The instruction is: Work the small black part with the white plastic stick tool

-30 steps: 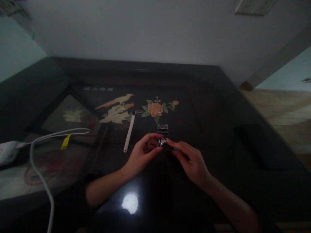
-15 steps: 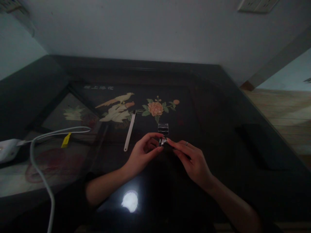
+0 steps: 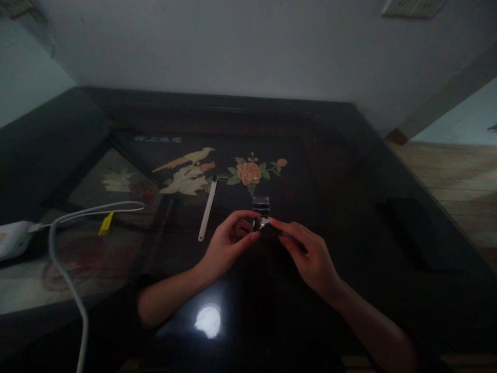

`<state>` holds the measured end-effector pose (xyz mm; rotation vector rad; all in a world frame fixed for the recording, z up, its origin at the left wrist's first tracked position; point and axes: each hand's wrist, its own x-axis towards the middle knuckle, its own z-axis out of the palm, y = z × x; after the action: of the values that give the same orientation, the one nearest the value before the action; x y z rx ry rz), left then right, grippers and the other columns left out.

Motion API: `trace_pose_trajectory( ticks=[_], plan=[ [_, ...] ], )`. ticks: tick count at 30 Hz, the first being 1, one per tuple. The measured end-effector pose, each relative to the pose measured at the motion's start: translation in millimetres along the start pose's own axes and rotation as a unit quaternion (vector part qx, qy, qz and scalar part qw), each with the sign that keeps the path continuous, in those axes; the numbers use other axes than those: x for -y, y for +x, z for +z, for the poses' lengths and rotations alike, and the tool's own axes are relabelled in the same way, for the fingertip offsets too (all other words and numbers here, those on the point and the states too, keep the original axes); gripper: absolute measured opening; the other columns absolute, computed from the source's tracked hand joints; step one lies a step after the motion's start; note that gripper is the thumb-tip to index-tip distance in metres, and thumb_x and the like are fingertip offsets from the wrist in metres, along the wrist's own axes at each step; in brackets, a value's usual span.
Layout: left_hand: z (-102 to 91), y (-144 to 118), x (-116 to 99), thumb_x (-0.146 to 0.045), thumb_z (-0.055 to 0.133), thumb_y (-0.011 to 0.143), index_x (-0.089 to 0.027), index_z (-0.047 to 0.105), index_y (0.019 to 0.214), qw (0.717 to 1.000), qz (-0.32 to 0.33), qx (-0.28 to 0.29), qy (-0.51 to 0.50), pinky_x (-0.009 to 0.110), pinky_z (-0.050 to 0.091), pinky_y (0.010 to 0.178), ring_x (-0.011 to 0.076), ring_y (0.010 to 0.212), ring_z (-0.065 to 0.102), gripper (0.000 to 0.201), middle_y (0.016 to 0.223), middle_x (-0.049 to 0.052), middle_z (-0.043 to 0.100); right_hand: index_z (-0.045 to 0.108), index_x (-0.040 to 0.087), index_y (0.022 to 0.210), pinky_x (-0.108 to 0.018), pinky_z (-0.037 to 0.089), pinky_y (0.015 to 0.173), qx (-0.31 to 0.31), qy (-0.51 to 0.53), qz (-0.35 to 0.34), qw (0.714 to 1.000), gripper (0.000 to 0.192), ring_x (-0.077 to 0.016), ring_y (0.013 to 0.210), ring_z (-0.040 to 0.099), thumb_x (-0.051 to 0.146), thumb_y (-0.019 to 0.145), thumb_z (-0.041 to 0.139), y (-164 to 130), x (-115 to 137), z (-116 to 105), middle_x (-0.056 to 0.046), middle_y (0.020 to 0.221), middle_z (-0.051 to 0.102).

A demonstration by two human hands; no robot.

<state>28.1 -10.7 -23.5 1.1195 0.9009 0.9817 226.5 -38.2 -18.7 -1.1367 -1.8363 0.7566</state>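
Note:
Over the dark tabletop, my left hand [image 3: 229, 238] pinches a small dark-and-silver piece [image 3: 264, 223] between thumb and index finger. My right hand [image 3: 308, 254] holds the same piece from the other side, index fingertip on its silver part. The piece is too small and dim for me to name its kind. Just beyond my fingertips lies a small clear case [image 3: 261, 200] with dark bars across it. A slim white stick with a black tip [image 3: 208, 210] rests on the table to the left of my left hand.
At the left is a white adapter [image 3: 14, 239] with a looped white cable [image 3: 68, 277] and a yellow tag [image 3: 106, 224]. A dark flat object [image 3: 421, 233] lies on the right. The glossy tabletop [image 3: 341, 171] has bird and flower inlay, and a wall stands behind it.
My right index fingertip and the silver part have shifted slightly up and to the right. My left hand stays nearly still; the stick and the case have not moved.

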Motion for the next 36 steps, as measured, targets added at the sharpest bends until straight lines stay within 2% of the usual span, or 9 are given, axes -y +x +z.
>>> trace_pose_trajectory(
  ticks=[3,5,9,14,21,25,30,33,36],
  plan=[
    [-0.3,0,1,-0.029,0.076,0.078,-0.018,0.061,0.108,1.000,-0.002,-0.003,-0.012,0.021,0.044,0.065,0.0119,0.078,0.056,0.036,0.101,0.004,0.064,0.061,0.026,0.127,-0.030,0.052,0.091,-0.012,0.007,0.019,1.000,0.036,-0.0174,0.106,0.066,0.013,0.096,0.050,1,-1,0,-0.005,0.117,0.071],
    [-0.5,0,3,-0.030,0.077,0.077,-0.018,0.061,0.108,1.000,-0.002,-0.003,-0.017,0.020,0.044,0.064,0.0116,0.078,0.056,0.036,0.103,0.004,0.064,0.058,0.026,0.128,-0.031,0.051,0.094,-0.021,0.015,0.038,0.999,0.036,-0.0175,0.107,0.066,0.014,0.096,0.050,1,-3,1,-0.005,0.121,0.069],
    [-0.8,0,5,-0.032,0.077,0.077,-0.018,0.061,0.109,1.000,-0.005,-0.001,-0.007,0.020,0.043,0.061,0.0109,0.075,0.055,0.038,0.102,0.004,0.064,0.054,0.024,0.131,-0.029,0.053,0.081,-0.029,0.018,0.078,0.996,0.037,-0.0160,0.087,0.067,0.016,0.095,0.052,0,-4,2,-0.004,0.104,0.070],
    [-0.5,-1,5,-0.037,0.076,0.077,-0.018,0.060,0.110,1.000,-0.006,0.008,0.022,0.022,0.045,0.063,0.0125,0.076,0.056,0.041,0.101,0.004,0.064,0.056,0.020,0.122,-0.025,0.048,0.059,-0.023,0.052,0.112,0.992,0.026,-0.0130,0.060,0.058,0.026,0.098,0.046,-1,-4,2,-0.001,0.081,0.065],
    [2.3,-6,2,-0.034,0.072,0.080,-0.017,0.061,0.106,0.992,0.031,0.033,0.120,0.024,0.047,0.066,0.0141,0.078,0.058,0.034,0.099,0.004,0.063,0.052,0.019,0.112,-0.030,0.049,0.074,-0.066,0.091,0.129,0.985,0.022,-0.0160,0.075,0.064,0.034,0.098,0.045,3,-7,3,-0.006,0.087,0.072],
    [-0.7,-12,-2,-0.034,0.070,0.081,-0.017,0.063,0.105,0.985,0.045,0.044,0.159,0.024,0.046,0.065,0.0143,0.079,0.057,0.029,0.097,0.004,0.063,0.051,0.020,0.110,-0.029,0.048,0.066,-0.075,0.101,0.146,0.981,0.024,-0.0171,0.073,0.063,0.039,0.096,0.048,5,-10,1,-0.006,0.087,0.072],
    [-13.5,-17,-12,-0.031,0.067,0.083,-0.016,0.064,0.102,0.969,0.070,0.047,0.234,0.024,0.045,0.063,0.0138,0.073,0.057,0.024,0.083,0.001,0.061,0.058,0.019,0.105,-0.030,0.049,0.062,-0.084,0.089,0.156,0.980,0.028,-0.0188,0.076,0.063,0.042,0.089,0.055,10,-16,-1,-0.007,0.090,0.067],
    [-24.4,-18,-16,-0.029,0.066,0.084,-0.016,0.064,0.103,0.952,0.110,0.042,0.282,0.024,0.047,0.062,0.0137,0.072,0.057,0.023,0.085,0.002,0.061,0.060,0.018,0.104,-0.028,0.047,0.055,-0.082,0.086,0.164,0.979,0.030,-0.0197,0.075,0.063,0.042,0.087,0.057,14,-17,2,-0.008,0.090,0.066],
    [-35.9,-16,-17,-0.028,0.066,0.084,-0.016,0.063,0.105,0.926,0.168,0.049,0.336,0.026,0.049,0.065,0.0148,0.075,0.058,0.023,0.091,0.004,0.063,0.059,0.018,0.108,-0.026,0.045,0.050,-0.067,0.090,0.165,0.980,0.032,-0.0180,0.068,0.062,0.040,0.085,0.059,20,-14,8,-0.004,0.082,0.064]
  ],
)
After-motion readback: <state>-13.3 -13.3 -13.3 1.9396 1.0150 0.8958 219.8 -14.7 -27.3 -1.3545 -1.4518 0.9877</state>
